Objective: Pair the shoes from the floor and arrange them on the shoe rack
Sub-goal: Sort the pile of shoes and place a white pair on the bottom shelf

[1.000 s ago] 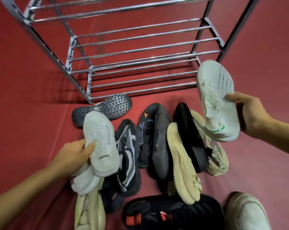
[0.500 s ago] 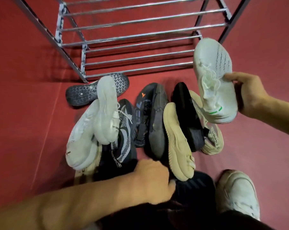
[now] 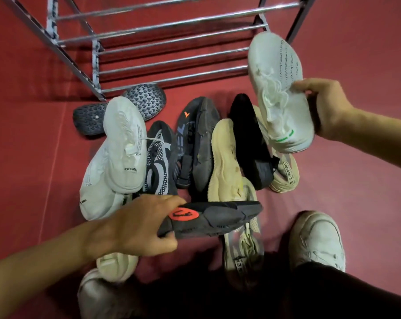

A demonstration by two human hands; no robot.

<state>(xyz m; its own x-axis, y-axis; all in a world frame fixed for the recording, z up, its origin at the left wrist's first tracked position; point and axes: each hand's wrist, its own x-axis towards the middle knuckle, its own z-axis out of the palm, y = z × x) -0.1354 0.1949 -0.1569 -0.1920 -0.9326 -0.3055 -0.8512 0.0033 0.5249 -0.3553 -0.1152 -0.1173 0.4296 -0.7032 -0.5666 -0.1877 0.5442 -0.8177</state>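
Observation:
My right hand grips a white knit sneaker with a green mark at the heel, held in the air right of the pile. My left hand clasps a black shoe with a red round logo on its sole, lifted over the near part of the pile. On the red floor lie several shoes: two white ones at the left, a black-and-white patterned one, a dark grey one, a beige one and a black one. The metal shoe rack stands behind them with bare bars.
A grey-soled shoe lies upside down by the rack's front left leg. Near me lie a cream shoe and another pale shoe. My own white sneakers stand on the floor. Red floor stretches on both sides.
My left hand let go of the white shoe at the left, reached to the near pile and lifted the black red-logo shoe. The right hand keeps holding the white sneaker.

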